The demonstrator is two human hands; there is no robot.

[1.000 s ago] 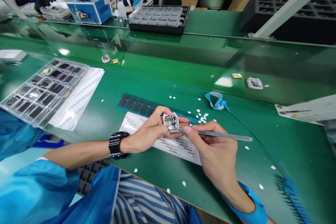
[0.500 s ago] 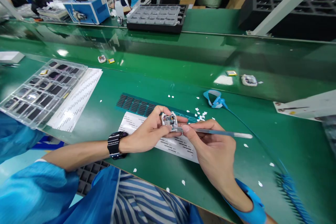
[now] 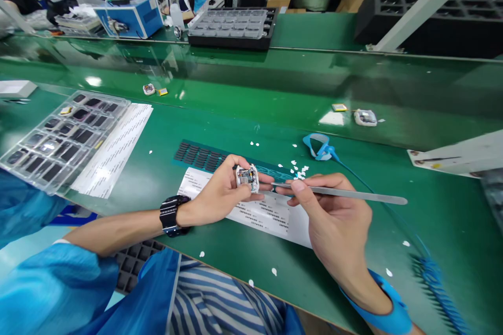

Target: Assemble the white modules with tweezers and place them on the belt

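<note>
Small part: a little white case [image 3: 247,178] with tiny electronics inside is held just above the printed paper sheet [image 3: 255,213], in the middle of the green table [image 3: 393,241].
Left hand: the left hand [image 3: 220,193] is closed around the case, fingers on its sides.
Right hand: the right hand [image 3: 334,220] is pinched on the metal tweezers [image 3: 341,193].
Direction: the case is found to the left of the tweezers' tip, very near it; touching cannot be told.
Long line: the tweezers are laid almost flat, pointing left to right.
Nearer hand: the left hand.
</note>
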